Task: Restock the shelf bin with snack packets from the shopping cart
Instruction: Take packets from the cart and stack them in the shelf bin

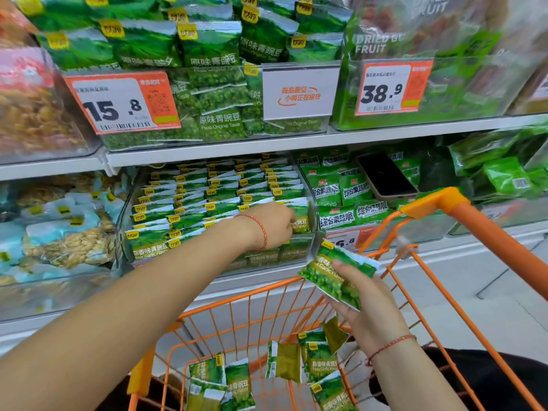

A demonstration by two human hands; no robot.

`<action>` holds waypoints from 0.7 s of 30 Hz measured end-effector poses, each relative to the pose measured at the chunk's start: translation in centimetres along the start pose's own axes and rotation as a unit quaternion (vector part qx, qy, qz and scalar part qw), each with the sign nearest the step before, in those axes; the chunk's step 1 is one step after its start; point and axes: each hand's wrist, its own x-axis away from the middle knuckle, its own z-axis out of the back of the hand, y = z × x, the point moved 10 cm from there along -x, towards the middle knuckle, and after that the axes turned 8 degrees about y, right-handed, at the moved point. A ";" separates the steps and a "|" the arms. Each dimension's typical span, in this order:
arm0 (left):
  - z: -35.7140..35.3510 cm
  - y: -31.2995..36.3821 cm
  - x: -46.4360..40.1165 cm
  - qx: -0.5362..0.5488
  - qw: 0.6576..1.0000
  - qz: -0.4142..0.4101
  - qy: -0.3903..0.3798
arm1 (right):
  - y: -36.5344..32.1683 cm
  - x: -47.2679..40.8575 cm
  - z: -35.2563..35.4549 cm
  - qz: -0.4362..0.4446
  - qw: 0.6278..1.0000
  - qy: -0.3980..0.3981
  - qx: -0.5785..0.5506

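Left hand fingertips hidden behind packets in the clear bin; grip can't be confirmed. Price tag below the bin partly covered by the packet in the right hand, only ".8" clear. Cart cut off at bottom and right edges. Bottom packets in cart cropped. Left shelf snacks blurred. Barcode print on the 15.8 tag too small to read.

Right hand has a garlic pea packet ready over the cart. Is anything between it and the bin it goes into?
Partly. The left hand reaches into the front right corner of the shelf bin, fingers among the packets there, on the near route from the packet in the right hand. The bin's clear front wall must also be cleared from above. Nothing else visible intervenes.
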 end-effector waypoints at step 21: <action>3.8 -2.0 0.1 0.107 0.965 0.096 0.221 | -3.7 -2.7 0.2 0.143 0.987 0.048 -0.049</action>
